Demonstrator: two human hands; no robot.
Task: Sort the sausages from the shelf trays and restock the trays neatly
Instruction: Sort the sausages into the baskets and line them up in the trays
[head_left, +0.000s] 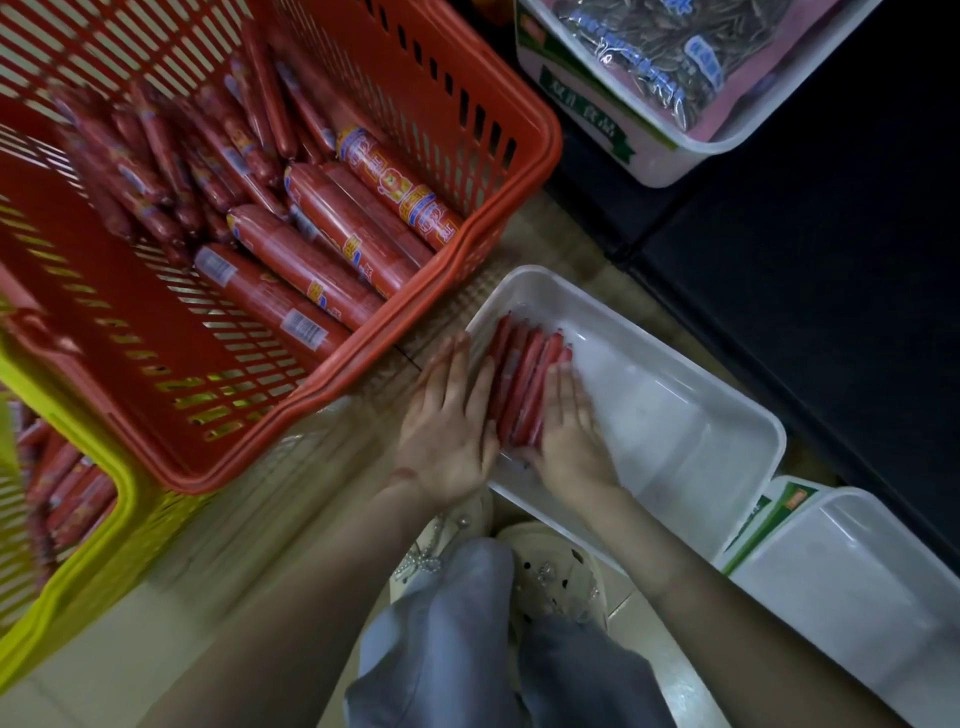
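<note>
A row of several thin red sausages (524, 379) lies side by side at the left end of a white plastic tray (675, 415) on the floor. My left hand (447, 421) lies flat with straight fingers against the left side of the row, at the tray's left wall. Flat on the row's right side rests my right hand (569, 426), fingers straight. The sausages are squeezed between the two hands. A red basket (509, 171) to the upper left holds several thick and thin red sausages (332, 244).
A yellow basket (104, 525) with more thin sausages sits under the red one at the left. A second white tray (857, 582) is at the lower right. A tub of sunflower seed packs (660, 67) stands at the top, beside a dark shelf (831, 260). My knees and shoes are below.
</note>
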